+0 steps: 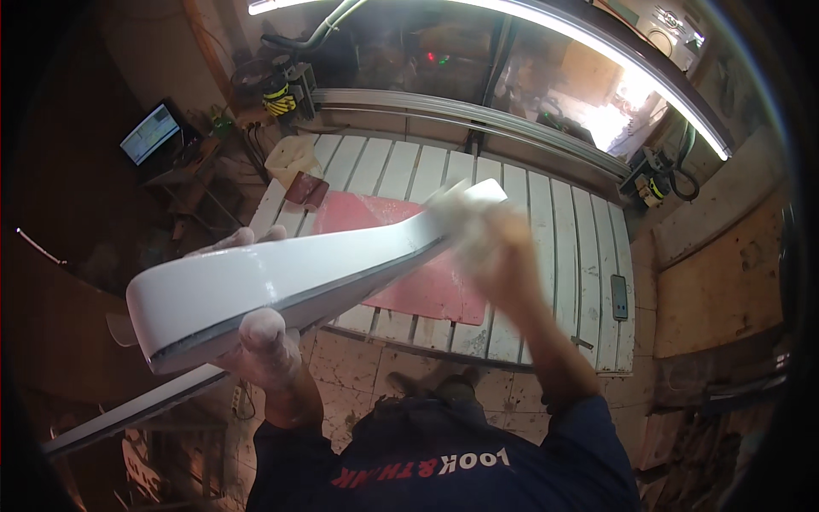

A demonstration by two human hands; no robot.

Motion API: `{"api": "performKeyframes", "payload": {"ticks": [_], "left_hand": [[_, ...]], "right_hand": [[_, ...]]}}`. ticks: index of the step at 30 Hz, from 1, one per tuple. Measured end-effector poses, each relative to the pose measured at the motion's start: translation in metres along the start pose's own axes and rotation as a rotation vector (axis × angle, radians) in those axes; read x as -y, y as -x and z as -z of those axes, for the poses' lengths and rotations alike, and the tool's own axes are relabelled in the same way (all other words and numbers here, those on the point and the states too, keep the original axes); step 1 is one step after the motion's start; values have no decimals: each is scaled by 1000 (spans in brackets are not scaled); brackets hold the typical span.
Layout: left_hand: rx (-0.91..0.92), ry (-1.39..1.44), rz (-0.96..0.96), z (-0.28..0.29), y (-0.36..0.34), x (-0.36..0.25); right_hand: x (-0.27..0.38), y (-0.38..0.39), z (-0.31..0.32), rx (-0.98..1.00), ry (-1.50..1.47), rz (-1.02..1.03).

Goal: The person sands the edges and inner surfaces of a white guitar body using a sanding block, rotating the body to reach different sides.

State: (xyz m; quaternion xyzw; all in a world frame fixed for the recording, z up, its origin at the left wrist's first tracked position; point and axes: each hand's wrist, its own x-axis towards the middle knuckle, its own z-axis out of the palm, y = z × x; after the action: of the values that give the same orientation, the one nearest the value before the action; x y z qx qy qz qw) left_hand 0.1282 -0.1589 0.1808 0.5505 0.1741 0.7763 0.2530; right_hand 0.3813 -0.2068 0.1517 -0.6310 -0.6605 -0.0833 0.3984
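Note:
A long glossy white piece [316, 269] with a rounded near end and a grey lower edge is held up, tilted, over the slatted table. My left hand [264, 341] grips it from below near its wide end, thumb against the lower edge and whitish fingertips showing over the far side. At the narrow far end, my right hand [490, 247] is smeared by motion. Something pale blurs by its fingers against the white surface; I cannot make out what it is. White dust coats both hands.
The white slatted table [563, 247] bears a pink sheet [435, 294], a dark red block [307, 190], a pale bag [292, 159] and a phone [618, 297]. Behind runs a metal gantry rail [461, 119]. Another long white strip [136, 410] juts out at lower left.

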Motion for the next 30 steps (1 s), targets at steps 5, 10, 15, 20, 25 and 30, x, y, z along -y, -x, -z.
{"api": "performKeyframes", "payload": {"ticks": [5,10,15,20,25,30], "left_hand": [[-25,-128,25,11,-2,-8],[-34,-159,-69,9,-4,-3],[-69,-216,-33,10,-2,-6],[-11,-322,-106,27,4,-8],[-28,-302,-138,19,10,-12],[-17,-221,-125,10,14,-11]], "right_hand": [[-46,-15,-2,5,-70,-389],[12,13,-3,7,13,80],[-41,-3,4,-46,-206,-456],[-35,17,3,-27,-47,-222],[6,41,-3,-39,-19,17],[-95,18,11,-28,-96,-336]]}}
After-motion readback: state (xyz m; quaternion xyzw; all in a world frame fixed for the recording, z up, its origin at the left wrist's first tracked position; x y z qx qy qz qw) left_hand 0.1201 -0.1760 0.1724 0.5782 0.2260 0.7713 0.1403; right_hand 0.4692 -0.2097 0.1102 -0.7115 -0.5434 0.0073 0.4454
